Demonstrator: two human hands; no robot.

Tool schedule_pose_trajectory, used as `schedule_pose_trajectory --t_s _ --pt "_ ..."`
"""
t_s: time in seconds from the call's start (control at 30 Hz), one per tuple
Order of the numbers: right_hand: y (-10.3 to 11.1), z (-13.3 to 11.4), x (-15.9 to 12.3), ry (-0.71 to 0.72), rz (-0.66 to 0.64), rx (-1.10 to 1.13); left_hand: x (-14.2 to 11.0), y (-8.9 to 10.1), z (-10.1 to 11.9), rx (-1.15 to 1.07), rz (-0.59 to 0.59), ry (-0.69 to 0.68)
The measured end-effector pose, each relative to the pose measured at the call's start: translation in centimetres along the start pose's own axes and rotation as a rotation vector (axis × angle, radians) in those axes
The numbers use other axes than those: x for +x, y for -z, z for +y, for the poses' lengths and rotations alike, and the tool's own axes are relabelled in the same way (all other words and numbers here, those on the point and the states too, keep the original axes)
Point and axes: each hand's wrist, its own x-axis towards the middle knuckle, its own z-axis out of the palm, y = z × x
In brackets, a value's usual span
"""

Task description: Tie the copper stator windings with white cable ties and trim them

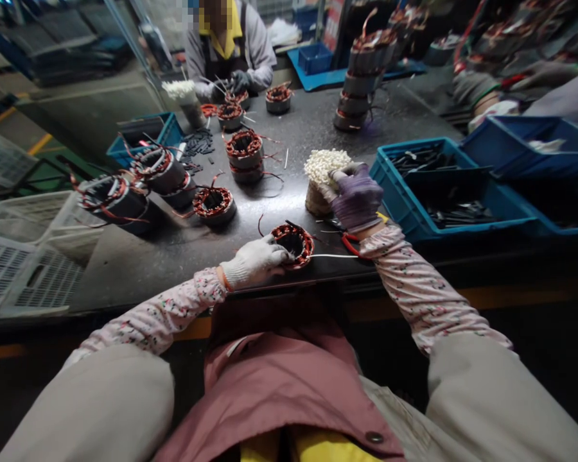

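My left hand [257, 260], in a white knit glove, grips the near left side of a stator [309, 247] with copper windings, which sits by the table's front edge. Its fingers are closed on the ring's rim. A thin white strip [334, 256] lies to the right of the stator. My right hand [359, 196], in a purple glove, is at a bunch of white cable ties [325, 163] standing in a brownish holder [316, 200]. Its fingers curl against the bunch's right side; the fingertips are partly hidden. Below that hand lies a red-handled tool [349, 244].
More stators [214, 205] stand on the left of the dark table [289, 192], and a tall stack of them [354, 96] is farther back. Blue bins [414, 205] with dark pieces are on the right. A co-worker [234, 54] sits opposite; another person's gloved hand [474, 90] shows at right.
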Motion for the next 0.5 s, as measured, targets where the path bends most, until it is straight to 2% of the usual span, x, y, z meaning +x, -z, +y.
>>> schedule_pose_trajectory --t_s 0.2,0.33,0.4,0.47,0.5 --pt "0.3 0.0 -0.2 0.031 0.087 0.121 0.2 -0.2 0.4 -0.059 0.026 0.035" --pt "0.1 -0.2 0.5 0.021 0.287 0.332 0.4 0.0 0.3 -0.122 0.009 0.076" --pt "0.2 -0.2 1.2 -0.047 0.384 0.47 0.3 0.1 0.3 -0.131 -0.006 0.078" --pt "0.8 -0.1 1.7 -0.089 0.383 0.624 0.1 0.1 0.4 -0.131 0.013 0.077" --pt "1.2 0.0 1.7 -0.072 0.326 0.699 0.0 0.0 0.4 -0.133 0.027 0.075"
